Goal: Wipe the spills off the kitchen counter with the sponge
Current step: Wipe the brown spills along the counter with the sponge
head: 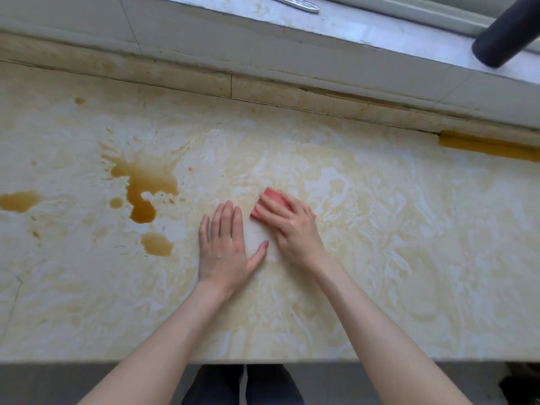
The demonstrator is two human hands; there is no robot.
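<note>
1. Sponge [276, 197]: pink, lying flat on the tabletop [409, 229]. It sits about mid-length, roughly halfway between the near and far edges.
2. Sponge orientation: mostly covered. The visible part suggests the long axis runs left-right along the tabletop, with the left end skewed slightly toward the far edge. The left short edge and far-left corner are exposed.
3. Right hand [292, 229]: on top of the sponge. Fingers [271, 207] are bent over it with the tips at its left edge, gripping it and pressing it down. Thumb is hidden.
4. Left hand [225, 249]: palm down on the tabletop just left of the sponge, not touching it. Fingers [226, 217] are straight and close together, thumb spread toward the right hand; it holds nothing.
5. Spills: large brown puddle [143, 182] left of the hands, apart from the sponge. Smaller puddle [156, 244] sits closer to the near edge. Third puddle [19, 201] is at the left border of view. A pale brown smear film covers the surface around both hands.
6. Far edge: yellow strip [485, 146] at the right, against the back wall. Window sill [365, 27] is above it, carrying a dark cylinder [508, 33].
</note>
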